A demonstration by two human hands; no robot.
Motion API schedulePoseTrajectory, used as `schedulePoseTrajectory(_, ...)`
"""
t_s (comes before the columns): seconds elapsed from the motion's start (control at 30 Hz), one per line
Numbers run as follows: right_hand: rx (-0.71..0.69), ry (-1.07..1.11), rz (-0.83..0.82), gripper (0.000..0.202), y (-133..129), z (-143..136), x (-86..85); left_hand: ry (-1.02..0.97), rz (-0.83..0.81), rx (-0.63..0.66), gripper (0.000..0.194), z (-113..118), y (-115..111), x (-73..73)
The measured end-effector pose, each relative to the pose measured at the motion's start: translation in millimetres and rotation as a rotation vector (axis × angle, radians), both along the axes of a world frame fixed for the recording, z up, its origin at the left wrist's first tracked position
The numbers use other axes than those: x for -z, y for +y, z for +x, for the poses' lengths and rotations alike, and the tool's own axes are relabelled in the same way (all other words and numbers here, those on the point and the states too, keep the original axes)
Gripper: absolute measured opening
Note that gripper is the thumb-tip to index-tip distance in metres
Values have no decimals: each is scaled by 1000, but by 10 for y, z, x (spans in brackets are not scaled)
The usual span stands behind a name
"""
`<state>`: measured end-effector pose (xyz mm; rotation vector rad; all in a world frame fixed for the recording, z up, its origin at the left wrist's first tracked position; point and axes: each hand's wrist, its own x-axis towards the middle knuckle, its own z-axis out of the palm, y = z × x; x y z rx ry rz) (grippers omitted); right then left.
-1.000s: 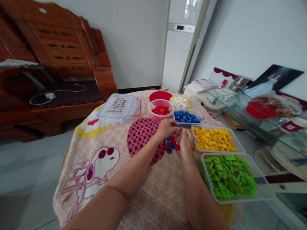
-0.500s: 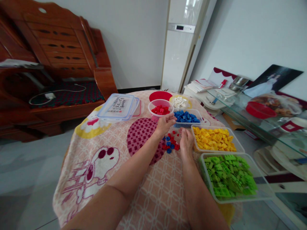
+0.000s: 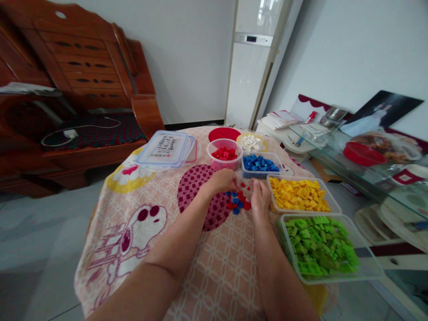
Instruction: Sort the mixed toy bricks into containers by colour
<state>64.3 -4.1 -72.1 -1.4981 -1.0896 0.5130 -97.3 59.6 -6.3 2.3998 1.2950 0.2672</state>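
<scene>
My left hand is over the left edge of a small pile of loose red and blue bricks. Its fingers are bent and pressed together; what they hold, if anything, is hidden. Against the right edge of the pile rests my right hand, fingers drawn in, contents too small to make out. A few red pieces lie on the pale patch between both hands. Just beyond my left hand stands a clear round tub with red bricks in it. Blue bricks fill a clear box behind my right hand.
Along the right stand clear boxes of yellow bricks and green bricks. White pieces and a red bowl are at the back. Stacked lids lie left on the patterned tablecloth. A glass shelf is close on the right.
My left hand has come down from beside the red-brick tub towards the pile, and its stretched fingers are now bent. My right hand has hardly moved.
</scene>
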Motion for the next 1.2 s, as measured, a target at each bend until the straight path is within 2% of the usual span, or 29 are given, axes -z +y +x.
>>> schedulePoseTrajectory(0.23, 3, -17, 0, 51, 8, 0, 2, 50, -4, -20, 12, 80, -40, 100)
schedulePoseTrajectory(0.37, 7, -22, 1, 49, 2, -7, -9, 104, 16, 28, 7, 64, -41, 66)
schedulePoseTrajectory(0.5, 0, -22, 0, 49, -6, -11, -23, 133, 86, 32, 17, 49, -45, 31)
schedulePoseTrajectory(0.77, 3, 24, -33, 49, 11, -2, 19, 156, 54, 16, 19, 71, -81, -3)
schedulePoseTrajectory(0.93, -5, 10, -25, 51, 2, -4, 7, 83, -1, 28, 8, 55, -58, 4)
schedulePoseTrajectory(1.03, -2, 6, -30, 51, -2, -7, -2, 91, -41, 45, 13, 47, -41, 24)
schedulePoseTrajectory(1.2, -1, -8, -10, 50, 4, -8, 0, 135, 8, 39, 14, 59, -55, 64)
